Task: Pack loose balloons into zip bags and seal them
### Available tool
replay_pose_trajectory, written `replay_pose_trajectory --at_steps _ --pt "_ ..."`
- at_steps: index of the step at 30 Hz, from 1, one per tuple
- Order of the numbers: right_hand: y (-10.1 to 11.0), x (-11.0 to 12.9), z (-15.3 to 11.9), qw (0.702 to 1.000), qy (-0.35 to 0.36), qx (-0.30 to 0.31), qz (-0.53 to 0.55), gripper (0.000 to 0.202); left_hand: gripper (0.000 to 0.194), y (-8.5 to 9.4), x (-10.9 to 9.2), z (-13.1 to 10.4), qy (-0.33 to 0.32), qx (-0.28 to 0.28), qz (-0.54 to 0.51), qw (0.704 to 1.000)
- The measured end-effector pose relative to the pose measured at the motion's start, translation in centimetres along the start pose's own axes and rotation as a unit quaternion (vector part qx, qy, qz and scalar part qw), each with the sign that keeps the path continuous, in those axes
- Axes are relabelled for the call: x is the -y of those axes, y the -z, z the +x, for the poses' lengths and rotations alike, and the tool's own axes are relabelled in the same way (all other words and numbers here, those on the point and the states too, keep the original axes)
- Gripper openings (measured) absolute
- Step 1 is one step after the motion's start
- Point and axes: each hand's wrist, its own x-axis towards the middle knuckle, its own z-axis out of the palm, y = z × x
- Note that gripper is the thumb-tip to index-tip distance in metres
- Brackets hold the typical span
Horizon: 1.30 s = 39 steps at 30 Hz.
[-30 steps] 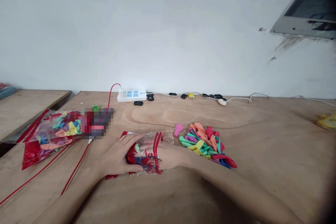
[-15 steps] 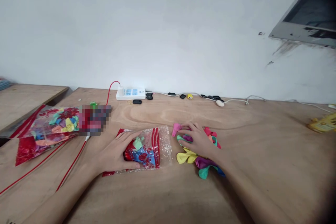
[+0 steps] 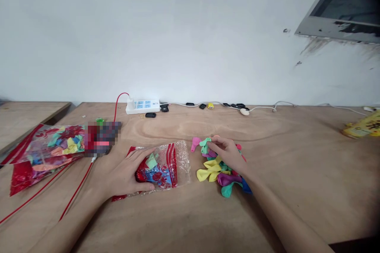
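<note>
My left hand [image 3: 126, 174] lies with fingers spread on a clear and red plastic bag [image 3: 181, 164] that has green and blue balloons inside. To the right, my right hand [image 3: 227, 152] is closed in a pinch on a light green balloon [image 3: 204, 145] at the top of a loose pile. A pink balloon [image 3: 195, 144] lies left of it. Nearer the front are yellow balloons [image 3: 208, 172], a purple balloon [image 3: 228, 180] and a teal balloon [image 3: 227, 190]. My right hand and wrist partly cover the pile.
At the left lie more bags of balloons [image 3: 62, 140] and a blurred-out item with red cables. A white power strip [image 3: 144, 106] and small black objects line the wall. A yellow packet [image 3: 363, 125] lies far right.
My right hand has gone from spread over the pile to pinching the light green balloon, which is now raised at the back. My left hand stays on the bag. The view has shifted slightly.
</note>
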Motion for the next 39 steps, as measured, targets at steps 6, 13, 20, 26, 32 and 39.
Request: replay_pose_trajectory --at_steps 6,13,20,26,32,39 --pt "-2.3 0.5 -1.2 0.997 0.043 0.055 -0.045 0.029 0.106 -0.8 0.7 -0.2 0.0 -0.005 -0.012 1.0" --pt "-6.3 2.6 -2.6 0.938 0.217 0.197 -0.183 0.027 0.11 -2.2 1.9 -0.5 -0.037 -0.009 -0.054 0.998" --pt "-7.7 3.5 -3.1 0.879 0.298 0.303 -0.217 0.018 0.114 -2.9 1.4 -0.5 -0.063 0.006 -0.071 0.995" --pt "-6.7 1.8 -2.9 0.904 0.301 0.216 -0.211 0.027 0.113 -2.9 1.2 -0.6 -0.06 0.021 -0.071 0.995" --pt "-7.6 2.0 -3.6 0.898 0.273 0.26 -0.225 0.027 0.113 -3.0 0.9 -0.6 -0.071 0.011 -0.073 0.995" --pt "-9.3 2.8 -4.7 0.866 0.33 0.292 -0.237 0.023 0.112 -3.4 0.5 -0.4 -0.092 0.007 -0.071 0.993"
